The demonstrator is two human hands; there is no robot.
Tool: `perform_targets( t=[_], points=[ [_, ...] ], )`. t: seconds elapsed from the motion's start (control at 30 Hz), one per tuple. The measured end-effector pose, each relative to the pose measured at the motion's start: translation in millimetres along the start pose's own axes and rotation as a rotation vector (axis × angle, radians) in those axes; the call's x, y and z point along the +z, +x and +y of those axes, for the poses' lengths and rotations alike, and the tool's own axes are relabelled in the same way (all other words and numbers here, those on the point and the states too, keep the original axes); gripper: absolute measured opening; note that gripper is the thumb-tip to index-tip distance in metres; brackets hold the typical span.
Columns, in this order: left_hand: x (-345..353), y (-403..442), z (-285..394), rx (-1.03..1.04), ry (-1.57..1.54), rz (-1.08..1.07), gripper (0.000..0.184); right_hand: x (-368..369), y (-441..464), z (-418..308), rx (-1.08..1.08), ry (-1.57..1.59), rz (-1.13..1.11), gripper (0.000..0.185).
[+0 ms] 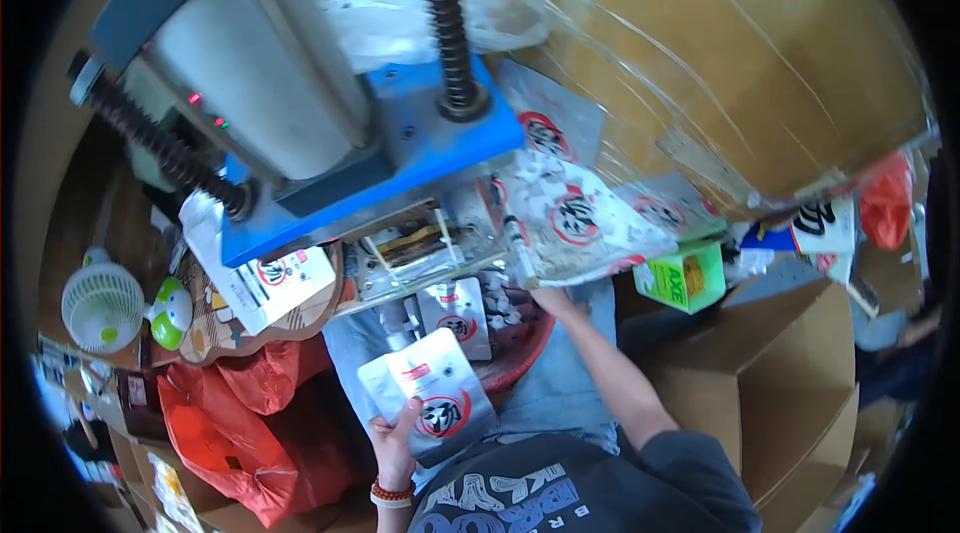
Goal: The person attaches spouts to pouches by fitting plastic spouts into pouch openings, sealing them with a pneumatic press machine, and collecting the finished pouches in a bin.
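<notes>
My left hand [395, 441] is closed on a white pouch [430, 388] printed with a red ring and a black character, thumb on its front. Below the press, on my lap, a red basket [530, 358] contains another white pouch [458, 318] and several small whitish pieces too small to name. My right hand [550, 301] reaches to the basket's right side. Its fingers are mostly hidden, so whether they hold anything does not show.
A press with a blue plate [430, 148] stands ahead. Printed pouches [570, 213] lie to its right, beside a green AXE box [682, 278]. An open carton [740, 373] is at right; a red bag [240, 433] and a small fan [103, 307] are at left.
</notes>
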State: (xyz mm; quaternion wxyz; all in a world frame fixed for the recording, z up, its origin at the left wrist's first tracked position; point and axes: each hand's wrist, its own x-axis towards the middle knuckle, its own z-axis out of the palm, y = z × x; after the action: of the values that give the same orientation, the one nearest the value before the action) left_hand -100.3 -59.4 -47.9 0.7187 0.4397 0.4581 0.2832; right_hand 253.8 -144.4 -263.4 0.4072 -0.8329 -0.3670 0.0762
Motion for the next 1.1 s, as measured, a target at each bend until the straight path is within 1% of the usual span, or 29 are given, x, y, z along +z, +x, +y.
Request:
perform_targets(
  t=[0.03,0.07,0.1,0.13,0.2,0.23,0.27,0.3,0.33,0.37,0.4,0.47,0.57,0.67,0.73,0.8,0.87,0.9,0.97,1.0,1.03,1.07,1.1],
  points=[
    [6.2,1.3,4.9,-0.077,0.021,-0.083,0.019,3.8,-19.1,-5.6,0.001,0.100,-0.037,0.051],
    [12.0,3.5,2.6,-0.125,0.018,-0.109,0.019,6.9,-36.9,-10.8,0.044,0.136,-0.013,0.042],
    [17.0,7.0,-2.5,-0.173,0.018,-0.136,0.019,-3.0,-56.4,-18.6,0.280,0.404,-0.200,0.030],
    [18.8,12.1,-7.7,-0.200,0.086,-0.208,0.020,-21.1,-71.3,-37.1,0.526,0.662,-0.392,0.020],
    [45.0,16.8,10.4,-0.156,0.122,-0.293,0.022,-55.1,-84.7,-91.3,0.494,0.966,-0.269,0.014],
    [52.7,24.3,19.3,-0.116,0.150,-0.328,0.023,-50.3,-93.2,-77.3,0.494,0.968,-0.279,0.017],
    [62.0,33.0,33.0,-0.071,0.149,-0.329,0.023,-52.2,-92.7,-79.3,0.491,0.966,-0.289,0.017],
    [72.3,41.6,50.0,-0.024,0.148,-0.331,0.023,-55.8,-91.3,-83.5,0.518,0.848,-0.248,0.016],
    [84.0,47.7,70.4,-0.005,0.129,-0.311,0.023,-59.2,-89.5,-87.4,0.542,0.729,-0.206,0.016],
    [94.0,54.6,88.1,0.014,0.111,-0.291,0.023,-61.5,-88.8,-90.8,0.535,0.725,-0.213,0.016],
    [98.7,68.1,98.2,-0.024,0.022,-0.301,0.023,-62.7,-86.1,-95.1,0.513,0.714,-0.197,0.018],
    [96.9,89.2,99.4,-0.080,-0.093,-0.363,0.026,-60.0,-86.4,-94.4,0.489,0.705,-0.178,0.020],
    [95.0,94.0,94.0,-0.029,-0.111,-0.337,0.025,-54.1,-90.4,-86.5,0.463,0.672,-0.152,0.023],
    [95.5,90.4,99.4,-0.063,-0.074,-0.340,0.026,-55.7,-91.9,-82.4,0.418,0.610,-0.220,0.023],
    [94.4,96.9,88.9,-0.021,-0.090,-0.344,0.025,-52.7,-93.7,-79.0,0.422,0.700,-0.202,0.032],
    [91.6,98.8,84.4,0.023,-0.101,-0.352,0.024,-54.3,-92.9,-79.3,0.453,0.704,-0.214,0.032],
    [86.3,98.2,84.5,-0.105,-0.092,-0.394,0.029,-56.1,-93.3,-83.4,0.485,0.710,-0.222,0.032],
    [83.4,97.5,83.0,-0.100,-0.092,-0.394,0.029,-58.4,-93.4,-88.1,0.485,0.769,-0.203,0.031],
    [74.9,97.5,73.9,-0.142,-0.377,-0.246,0.041,-59.4,-92.2,-87.4,0.476,0.830,-0.177,0.031],
    [57.6,106.9,50.6,-0.130,-0.321,-0.223,0.050,-58.3,-94.6,-81.5,0.481,0.812,-0.132,0.029],
    [45.9,114.9,19.6,-0.124,-0.317,-0.229,0.050,-57.0,-94.9,-77.9,0.487,0.795,-0.087,0.028],
    [31.9,122.1,-13.8,0.064,-0.022,-0.246,0.047,-55.3,-93.8,-76.4,0.483,0.801,-0.085,0.028],
    [14.9,130.1,-46.4,0.156,0.126,-0.254,0.045,-53.8,-93.1,-76.0,0.477,0.677,-0.090,0.030]
  ],
)
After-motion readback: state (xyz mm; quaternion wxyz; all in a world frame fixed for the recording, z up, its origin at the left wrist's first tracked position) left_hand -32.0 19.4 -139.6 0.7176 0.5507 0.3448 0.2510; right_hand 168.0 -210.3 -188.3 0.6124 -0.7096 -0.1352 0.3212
